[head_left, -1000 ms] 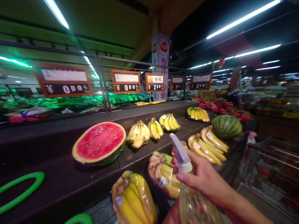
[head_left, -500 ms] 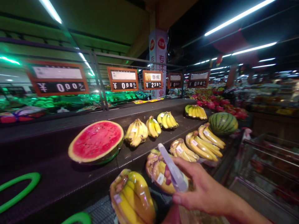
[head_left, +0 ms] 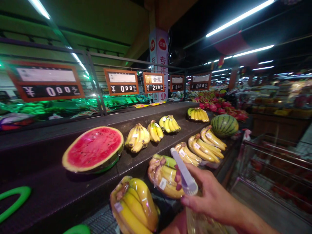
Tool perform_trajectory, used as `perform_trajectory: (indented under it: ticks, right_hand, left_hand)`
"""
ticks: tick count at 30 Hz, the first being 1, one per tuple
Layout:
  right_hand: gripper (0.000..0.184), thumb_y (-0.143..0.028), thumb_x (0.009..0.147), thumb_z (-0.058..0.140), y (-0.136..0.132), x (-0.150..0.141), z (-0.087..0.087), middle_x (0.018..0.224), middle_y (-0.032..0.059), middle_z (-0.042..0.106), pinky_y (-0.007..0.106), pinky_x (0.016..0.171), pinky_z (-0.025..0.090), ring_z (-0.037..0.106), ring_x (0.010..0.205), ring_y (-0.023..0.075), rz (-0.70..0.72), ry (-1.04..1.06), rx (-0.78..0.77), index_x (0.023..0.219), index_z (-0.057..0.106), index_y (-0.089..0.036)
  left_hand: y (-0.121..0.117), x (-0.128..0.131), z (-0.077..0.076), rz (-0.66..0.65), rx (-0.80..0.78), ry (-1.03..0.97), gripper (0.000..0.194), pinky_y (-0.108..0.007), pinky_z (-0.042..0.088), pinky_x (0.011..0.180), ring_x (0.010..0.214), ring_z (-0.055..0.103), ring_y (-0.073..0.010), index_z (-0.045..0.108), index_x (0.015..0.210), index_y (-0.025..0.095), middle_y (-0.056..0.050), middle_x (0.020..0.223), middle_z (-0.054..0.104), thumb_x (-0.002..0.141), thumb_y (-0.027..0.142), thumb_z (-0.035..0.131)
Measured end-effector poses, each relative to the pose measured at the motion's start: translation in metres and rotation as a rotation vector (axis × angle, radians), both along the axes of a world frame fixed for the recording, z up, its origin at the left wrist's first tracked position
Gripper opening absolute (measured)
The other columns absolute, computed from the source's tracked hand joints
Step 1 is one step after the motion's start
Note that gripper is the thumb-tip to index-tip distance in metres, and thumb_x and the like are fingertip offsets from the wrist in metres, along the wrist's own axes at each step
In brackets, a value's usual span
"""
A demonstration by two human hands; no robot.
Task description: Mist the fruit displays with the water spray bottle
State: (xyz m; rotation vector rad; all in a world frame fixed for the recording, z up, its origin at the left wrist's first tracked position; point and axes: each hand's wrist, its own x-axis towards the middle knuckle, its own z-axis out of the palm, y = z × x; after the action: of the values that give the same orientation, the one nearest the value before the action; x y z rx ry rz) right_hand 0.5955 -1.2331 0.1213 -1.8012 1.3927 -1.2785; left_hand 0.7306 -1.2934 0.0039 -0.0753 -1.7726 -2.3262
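Note:
My right hand [head_left: 212, 200] is closed round the neck and trigger of a spray bottle [head_left: 186, 174] with a pale lilac head and a white collar. Its clear body with yellowish liquid runs out of the bottom edge. The nozzle points up and left over wrapped banana bunches [head_left: 164, 175] on the lower shelf. A bit of my left hand [head_left: 176, 226] shows under the bottle at the bottom edge; its fingers are hidden. A cut half watermelon [head_left: 94, 149] lies to the left on the black display shelf [head_left: 48, 182].
More banana bunches [head_left: 137, 138] and a whole watermelon [head_left: 224, 125] lie further along the shelf. A wrapped bunch [head_left: 134, 204] sits nearest me. Price signs [head_left: 46, 81] hang above. A shopping cart [head_left: 268, 169] stands to the right. Green hoops [head_left: 14, 200] are at the left.
The spray head has tilted from upright to leaning left and sunk lower in view. My view has shifted right, so the fruit has slid left.

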Motion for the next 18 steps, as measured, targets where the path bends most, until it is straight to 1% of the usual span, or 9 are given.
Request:
perform_trajectory:
  ticks: [3, 8, 11, 15, 18]
  right_hand:
    - [0.053, -0.029, 0.075, 0.074, 0.004, 0.000, -0.002, 0.098, 0.0047, 0.069, 0.034, 0.083, 0.052, 0.065, 0.087, 0.0241, -0.070, -0.010, -0.013, 0.125, 0.061, -0.018]
    - [0.037, -0.033, 0.078, 0.072, 0.011, -0.002, -0.004, 0.095, 0.0051, 0.070, 0.035, 0.083, 0.053, 0.067, 0.087, 0.0252, -0.208, -0.046, -0.014, 0.111, 0.063, -0.017]
    - [0.036, -0.033, 0.080, 0.070, 0.015, -0.006, -0.007, 0.096, 0.0051, 0.071, 0.034, 0.081, 0.053, 0.067, 0.087, 0.0249, -0.298, -0.054, -0.019, 0.111, 0.061, -0.016]
    - [0.033, -0.036, 0.081, 0.068, 0.021, -0.011, -0.011, 0.092, 0.0053, 0.071, 0.035, 0.079, 0.053, 0.067, 0.085, 0.0253, -0.382, -0.018, -0.021, 0.107, 0.061, -0.016]
    - [0.032, -0.037, 0.082, 0.067, 0.028, -0.015, -0.014, 0.092, 0.0056, 0.071, 0.035, 0.078, 0.053, 0.067, 0.083, 0.0252, -0.411, -0.008, -0.016, 0.105, 0.062, -0.016]
  left_hand:
    - [0.000, -0.002, -0.004, 0.008, 0.009, -0.011, 0.043, -0.051, 0.051, 0.100, 0.114, 0.063, -0.0250, 0.061, 0.123, 0.016, -0.011, 0.127, 0.065, 0.090, 0.043, 0.060]
    - [0.002, -0.007, -0.017, 0.053, 0.029, -0.023, 0.044, -0.052, 0.048, 0.103, 0.118, 0.061, -0.0263, 0.061, 0.123, 0.016, -0.011, 0.129, 0.064, 0.090, 0.046, 0.059]
    - [0.003, -0.009, -0.023, 0.066, 0.035, -0.030, 0.045, -0.053, 0.046, 0.104, 0.119, 0.060, -0.0270, 0.060, 0.124, 0.016, -0.011, 0.130, 0.063, 0.090, 0.046, 0.059]
    - [0.007, -0.011, -0.024, 0.073, 0.029, -0.050, 0.046, -0.053, 0.047, 0.103, 0.119, 0.060, -0.0270, 0.060, 0.125, 0.016, -0.011, 0.131, 0.063, 0.091, 0.047, 0.058]
    - [0.010, -0.011, -0.020, 0.065, 0.010, -0.072, 0.045, -0.054, 0.047, 0.104, 0.120, 0.060, -0.0273, 0.060, 0.125, 0.017, -0.011, 0.131, 0.063, 0.090, 0.045, 0.060]
